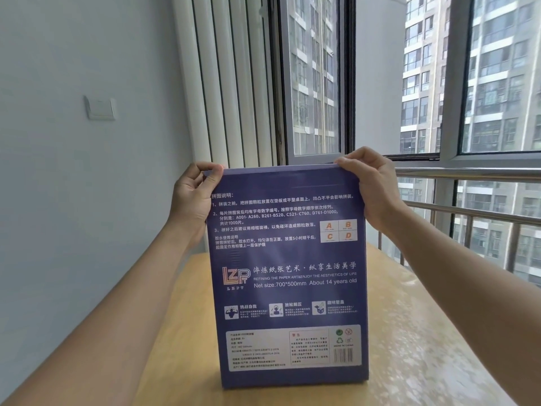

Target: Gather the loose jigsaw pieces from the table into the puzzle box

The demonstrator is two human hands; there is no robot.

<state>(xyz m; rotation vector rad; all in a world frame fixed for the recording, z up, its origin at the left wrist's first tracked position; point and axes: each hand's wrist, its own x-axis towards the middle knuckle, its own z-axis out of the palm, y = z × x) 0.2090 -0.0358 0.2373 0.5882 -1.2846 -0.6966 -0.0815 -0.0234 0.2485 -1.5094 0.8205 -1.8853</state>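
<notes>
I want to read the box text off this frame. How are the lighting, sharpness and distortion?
Head view: daylight from the window backlights the puzzle box, its printed face shaded yet large text legible; the fine label print is too small to read; the table shows glare and blur at right; wide-angle bending curves the forearms and railing.

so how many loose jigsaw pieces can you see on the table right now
0. None show on the bare wooden table; the upright purple puzzle box, gripped at its top corners by the left hand and right hand, may hide some behind it.
</notes>
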